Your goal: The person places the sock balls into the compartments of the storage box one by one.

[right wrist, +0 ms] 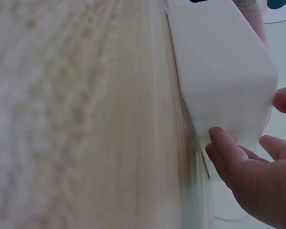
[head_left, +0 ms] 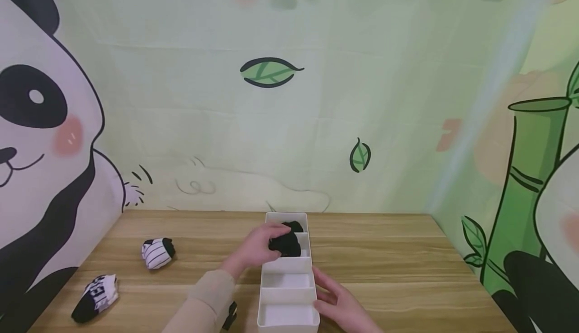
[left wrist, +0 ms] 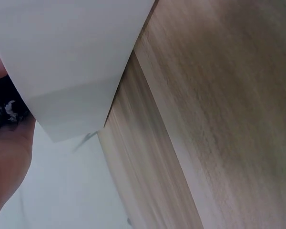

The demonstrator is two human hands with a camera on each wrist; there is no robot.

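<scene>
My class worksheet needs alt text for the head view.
A person's left hand holds a black bundle at the far half of a white divided box, and the right hand touches the box's right side. On the wooden table to the left lie a striped bundle and a patterned bundle; behind is a panda backdrop.

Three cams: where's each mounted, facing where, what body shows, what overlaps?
Head: on the head, facing forward and down at the white box and table; left hand, right hand, left sleeve visible.
Left wrist: on that wrist, facing the box's outside and table; part of the left hand at left edge.
Right wrist: on that wrist, facing the box's outer wall, low; right hand visible.
Shared: both wrist views show box and table.
</scene>
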